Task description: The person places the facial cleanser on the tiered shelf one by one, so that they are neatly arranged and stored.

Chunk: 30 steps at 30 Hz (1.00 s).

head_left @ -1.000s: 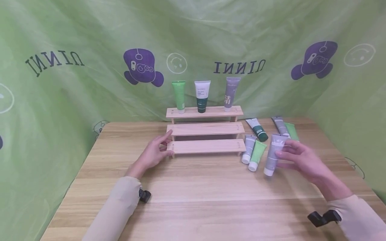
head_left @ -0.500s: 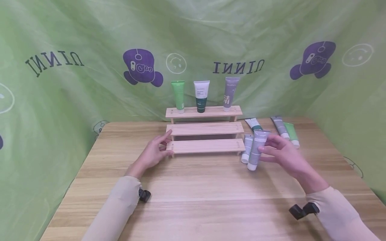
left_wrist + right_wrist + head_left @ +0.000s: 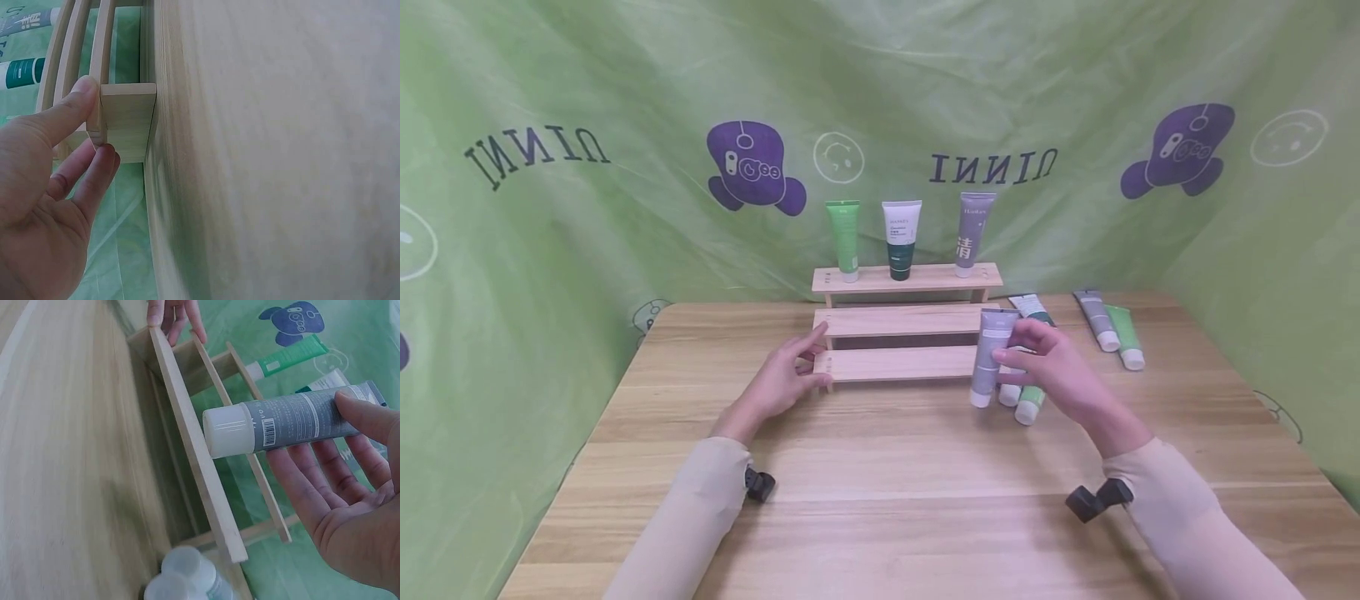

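Note:
My right hand holds a grey-purple squeeze tube upright, cap down, between thumb and fingers. It is in front of the right end of a three-step wooden rack. In the right wrist view the tube's white cap is close to the front step's edge. My left hand grips the left end of the lowest step, thumb above and fingers underneath in the left wrist view. Standing on the top step are a green tube, a white and dark green tube and a purple tube.
A grey tube and a green tube lie partly hidden behind my right hand. Beyond them lies a white and green tube. Further right are a grey tube and a green tube. Green cloth hangs behind the table.
My right hand has carried the grey-purple tube leftward, past the lying tubes, to the rack's right end. The left hand stays on the lowest step.

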Each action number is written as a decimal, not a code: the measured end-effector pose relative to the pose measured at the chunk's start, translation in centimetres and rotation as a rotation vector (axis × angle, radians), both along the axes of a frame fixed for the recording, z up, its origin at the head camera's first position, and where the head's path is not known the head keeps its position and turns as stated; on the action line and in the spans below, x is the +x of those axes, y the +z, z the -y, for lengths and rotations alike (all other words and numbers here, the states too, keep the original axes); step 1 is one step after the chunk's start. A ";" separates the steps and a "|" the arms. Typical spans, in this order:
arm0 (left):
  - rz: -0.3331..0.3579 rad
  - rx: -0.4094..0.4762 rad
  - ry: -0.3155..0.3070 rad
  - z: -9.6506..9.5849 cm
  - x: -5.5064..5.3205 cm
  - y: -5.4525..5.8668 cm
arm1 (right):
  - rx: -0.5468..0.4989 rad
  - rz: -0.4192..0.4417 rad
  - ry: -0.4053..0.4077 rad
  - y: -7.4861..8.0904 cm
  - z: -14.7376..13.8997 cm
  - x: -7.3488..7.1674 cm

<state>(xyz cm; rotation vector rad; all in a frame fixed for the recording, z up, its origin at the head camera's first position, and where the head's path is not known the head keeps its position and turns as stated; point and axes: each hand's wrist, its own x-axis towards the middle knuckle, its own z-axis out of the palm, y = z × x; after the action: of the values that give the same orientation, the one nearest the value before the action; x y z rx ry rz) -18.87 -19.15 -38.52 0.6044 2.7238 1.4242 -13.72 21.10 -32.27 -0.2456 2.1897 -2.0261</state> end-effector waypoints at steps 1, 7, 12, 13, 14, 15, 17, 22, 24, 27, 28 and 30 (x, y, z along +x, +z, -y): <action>0.000 0.002 0.000 0.0 0.0 0.0 | -0.009 0.003 0.002 0.1 0.3 -0.2; 0.001 0.001 0.002 -0.1 0.0 0.0 | -0.037 0.014 0.010 0.5 2.2 -1.2; 0.011 -0.018 0.009 0.0 0.0 0.0 | -0.034 0.017 0.011 1.1 3.9 -2.3; 0.011 -0.021 0.008 0.0 0.0 0.0 | -0.028 0.017 0.011 1.3 4.2 -2.5; 0.011 -0.026 0.010 0.0 0.0 0.0 | -0.025 0.017 0.012 1.4 4.6 -2.7; 0.011 -0.029 0.013 0.0 0.0 0.0 | -0.021 0.017 0.014 1.6 4.9 -2.9; 0.008 -0.032 0.017 0.1 0.0 0.0 | -0.018 0.019 0.012 1.9 5.8 -3.2; 0.005 -0.037 0.010 0.0 -0.2 -0.1 | -0.022 0.007 0.003 2.6 7.4 -3.8; 0.008 -0.035 0.006 0.0 -0.2 -0.1 | -0.034 -0.006 0.013 2.8 8.1 -4.1; 0.010 -0.029 0.005 0.0 -0.2 -0.1 | -0.045 -0.014 0.024 3.3 9.0 -4.6; 0.009 -0.027 0.003 0.1 -0.2 -0.1 | -0.047 -0.017 0.028 3.4 9.4 -4.8; 0.007 -0.023 0.004 0.1 -0.2 -0.2 | -0.052 -0.015 0.028 3.8 10.1 -5.1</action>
<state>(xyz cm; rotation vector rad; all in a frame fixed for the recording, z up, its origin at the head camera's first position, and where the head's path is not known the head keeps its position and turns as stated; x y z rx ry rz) -19.11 -19.23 -38.67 0.5926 2.7339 1.3909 -18.82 11.04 -28.51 -0.2968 2.1319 -2.0746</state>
